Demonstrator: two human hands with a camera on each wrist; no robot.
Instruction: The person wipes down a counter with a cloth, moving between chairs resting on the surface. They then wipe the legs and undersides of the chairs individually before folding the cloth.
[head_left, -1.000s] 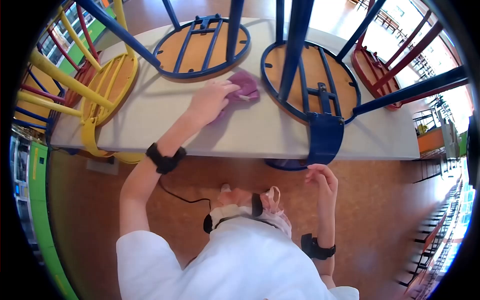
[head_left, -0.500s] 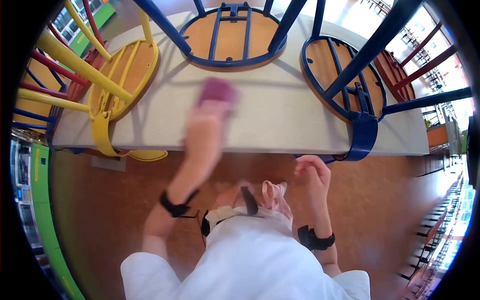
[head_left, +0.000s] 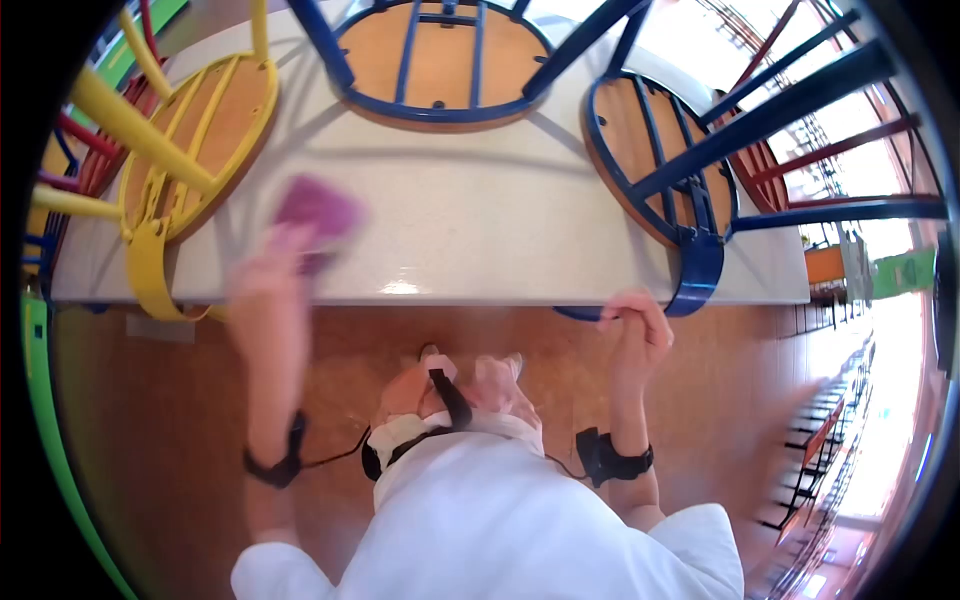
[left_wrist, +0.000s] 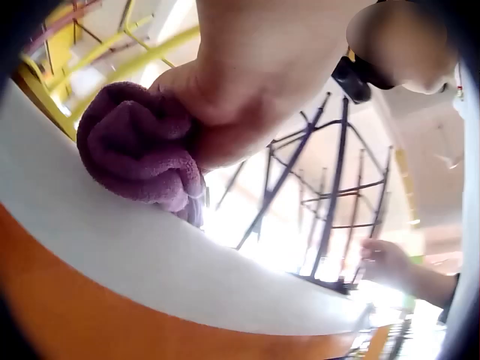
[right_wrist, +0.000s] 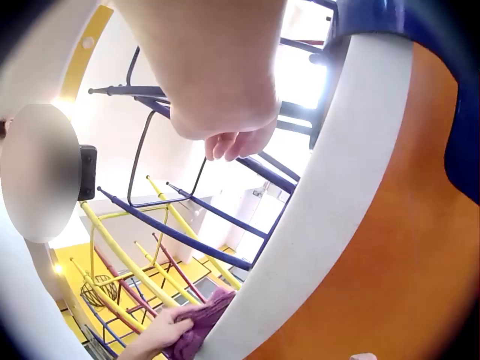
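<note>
On the white table point(head_left: 430, 250), toward its left part in the head view, lies a bunched purple cloth point(head_left: 322, 215). My left hand point(head_left: 270, 300), blurred, grips it from the near side. The left wrist view has the cloth point(left_wrist: 142, 146) folded thickly under the hand point(left_wrist: 232, 97), most fingers hidden. My right hand point(head_left: 640, 335) hangs at the table's near edge beside the blue chair's backrest point(head_left: 697, 275), fingers loosely curled and holding nothing. In the right wrist view the right hand point(right_wrist: 225, 112) is off the tabletop, while the cloth point(right_wrist: 199, 322) shows under the left hand's fingers.
Upturned chairs rest seat-down on the table: a yellow one point(head_left: 205, 130) at left, a blue one point(head_left: 440, 60) at the back, another blue one point(head_left: 655, 150) at right. A red chair point(head_left: 757, 165) stands behind that one. Their legs stick up and outward.
My left hand has moved the cloth leftward across the table, from between the blue chairs to near the yellow chair. The right hand stays near the table edge. The head view has shifted.
</note>
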